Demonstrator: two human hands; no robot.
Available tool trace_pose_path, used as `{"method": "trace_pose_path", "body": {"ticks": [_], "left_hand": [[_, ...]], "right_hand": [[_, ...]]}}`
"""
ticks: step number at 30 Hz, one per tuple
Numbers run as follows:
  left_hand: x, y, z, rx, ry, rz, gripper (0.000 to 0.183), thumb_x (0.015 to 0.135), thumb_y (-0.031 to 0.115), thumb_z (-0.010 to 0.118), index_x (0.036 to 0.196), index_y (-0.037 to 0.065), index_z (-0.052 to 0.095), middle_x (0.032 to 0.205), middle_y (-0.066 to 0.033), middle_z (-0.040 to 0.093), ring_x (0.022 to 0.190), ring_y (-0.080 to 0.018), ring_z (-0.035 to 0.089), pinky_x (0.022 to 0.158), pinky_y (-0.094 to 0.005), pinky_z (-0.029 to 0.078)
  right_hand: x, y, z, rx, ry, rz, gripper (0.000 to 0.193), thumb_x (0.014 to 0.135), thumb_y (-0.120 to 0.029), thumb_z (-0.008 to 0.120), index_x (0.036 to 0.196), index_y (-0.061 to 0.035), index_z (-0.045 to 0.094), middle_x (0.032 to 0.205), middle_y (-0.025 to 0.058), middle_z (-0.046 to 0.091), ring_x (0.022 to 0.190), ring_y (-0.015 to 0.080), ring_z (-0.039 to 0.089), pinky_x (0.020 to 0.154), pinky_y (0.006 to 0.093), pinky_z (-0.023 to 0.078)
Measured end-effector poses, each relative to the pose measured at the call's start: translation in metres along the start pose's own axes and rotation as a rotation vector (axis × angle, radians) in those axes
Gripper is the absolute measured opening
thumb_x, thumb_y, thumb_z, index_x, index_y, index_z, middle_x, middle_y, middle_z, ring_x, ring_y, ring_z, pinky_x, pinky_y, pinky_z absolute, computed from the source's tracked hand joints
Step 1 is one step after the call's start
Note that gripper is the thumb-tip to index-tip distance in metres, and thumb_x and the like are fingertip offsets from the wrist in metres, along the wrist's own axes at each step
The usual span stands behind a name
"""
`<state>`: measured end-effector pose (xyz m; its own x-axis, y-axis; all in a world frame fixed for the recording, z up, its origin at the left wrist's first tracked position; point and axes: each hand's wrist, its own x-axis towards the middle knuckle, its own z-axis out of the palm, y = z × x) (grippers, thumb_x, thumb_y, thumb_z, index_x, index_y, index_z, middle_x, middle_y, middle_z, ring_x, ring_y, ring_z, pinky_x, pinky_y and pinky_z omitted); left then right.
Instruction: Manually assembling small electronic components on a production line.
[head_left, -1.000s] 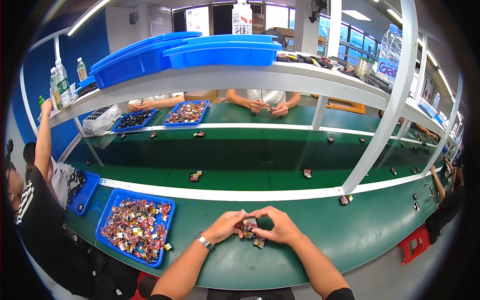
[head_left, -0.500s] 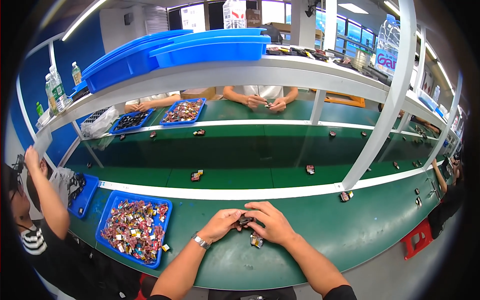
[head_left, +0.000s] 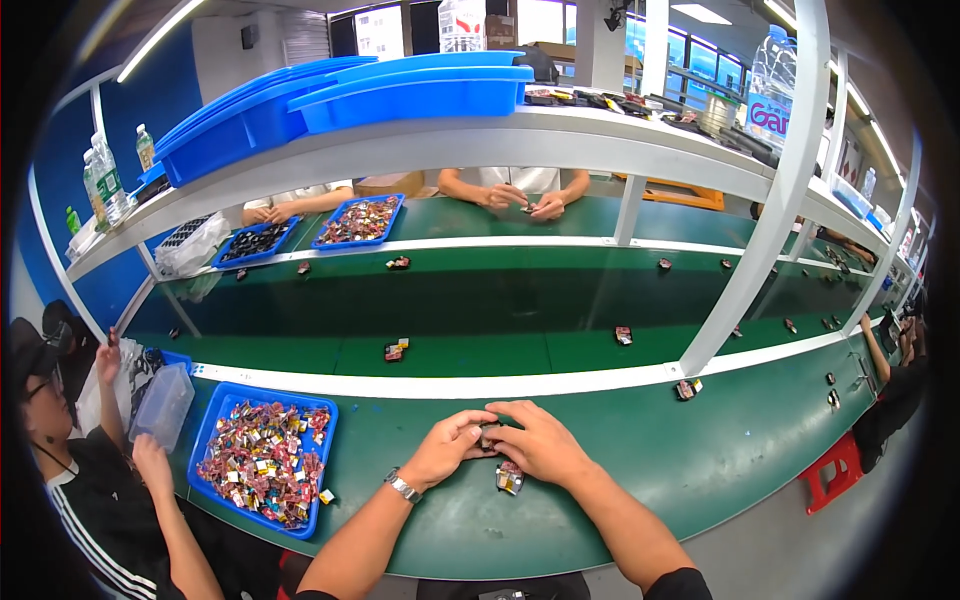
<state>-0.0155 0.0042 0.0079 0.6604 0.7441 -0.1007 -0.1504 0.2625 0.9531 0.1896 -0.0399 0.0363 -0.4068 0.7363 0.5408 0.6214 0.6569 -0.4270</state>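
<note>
Both my hands meet over the green table (head_left: pixel 640 470), just right of the front blue tray. My left hand (head_left: pixel 448 448) is closed, its thumb and fingers on a small black part (head_left: pixel 489 441). From the other side my right hand (head_left: pixel 540 446) grips the same part, and its fingers cover most of it. On the table just below my right fingers lies a small black piece with red and yellow bits (head_left: pixel 510 478). To the left, the blue tray (head_left: pixel 240 392) is heaped with small red, white and yellow parts. A single part (head_left: pixel 327 496) rests at its right edge.
A white rail (head_left: pixel 450 386) crosses beyond my hands, and a slanted white post (head_left: pixel 745 230) rises at the right. Small assemblies (head_left: pixel 397 350) lie scattered on the far strip. At the left a co-worker holds a clear plastic box (head_left: pixel 163 405). Stacked blue trays (head_left: pixel 410 98) sit overhead.
My right fingers have closed further over the black part, hiding more of it. The co-worker at the left has lowered an arm, and a clear box now shows there.
</note>
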Motion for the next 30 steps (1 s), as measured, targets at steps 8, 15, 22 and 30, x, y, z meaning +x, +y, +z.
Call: {"method": "trace_pose_path", "body": {"ticks": [8,15,22,30], "left_hand": [[0.004,-0.006,0.001,0.0,0.023,0.025,0.032,0.104,0.011,0.043,0.133,-0.001,0.05,0.128,-0.0094,0.055,0.114,-0.0173,0.058,0.098,-0.0338,0.053],[0.003,-0.006,-0.004,-0.091,0.021,0.017,0.033,0.101,0.006,0.047,0.133,-0.001,0.05,0.128,-0.0104,0.056,0.114,-0.0162,0.058,0.099,-0.0336,0.051],[0.003,-0.005,-0.006,-0.091,-0.092,0.07,0.043,0.093,-0.005,0.053,0.135,-0.001,0.048,0.127,-0.0102,0.059,0.118,-0.0158,0.057,0.1,-0.0304,0.049],[-0.001,0.001,0.001,-0.021,-0.098,0.111,0.045,0.092,-0.004,0.057,0.136,-0.002,0.047,0.125,-0.0106,0.06,0.114,-0.0151,0.059,0.094,-0.0273,0.05]], "right_hand": [[-0.004,0.006,0.0,-0.025,-0.051,0.036,0.017,0.08,-0.012,0.075,0.096,-0.0123,0.07,0.129,0.0088,0.057,0.116,0.0298,0.055,0.095,0.0402,0.05],[-0.003,0.007,0.004,0.119,-0.026,0.125,0.013,0.082,-0.013,0.074,0.094,-0.0111,0.072,0.125,0.0078,0.061,0.114,0.0286,0.057,0.093,0.039,0.051],[-0.002,0.004,0.006,0.103,0.022,0.113,0.013,0.08,-0.013,0.075,0.092,-0.0094,0.071,0.122,0.0094,0.061,0.111,0.0289,0.058,0.089,0.0378,0.052],[-0.005,0.004,0.01,0.249,-0.003,0.244,0.011,0.08,-0.014,0.074,0.088,-0.0083,0.072,0.12,0.0099,0.063,0.112,0.029,0.058,0.095,0.0395,0.049]]}}
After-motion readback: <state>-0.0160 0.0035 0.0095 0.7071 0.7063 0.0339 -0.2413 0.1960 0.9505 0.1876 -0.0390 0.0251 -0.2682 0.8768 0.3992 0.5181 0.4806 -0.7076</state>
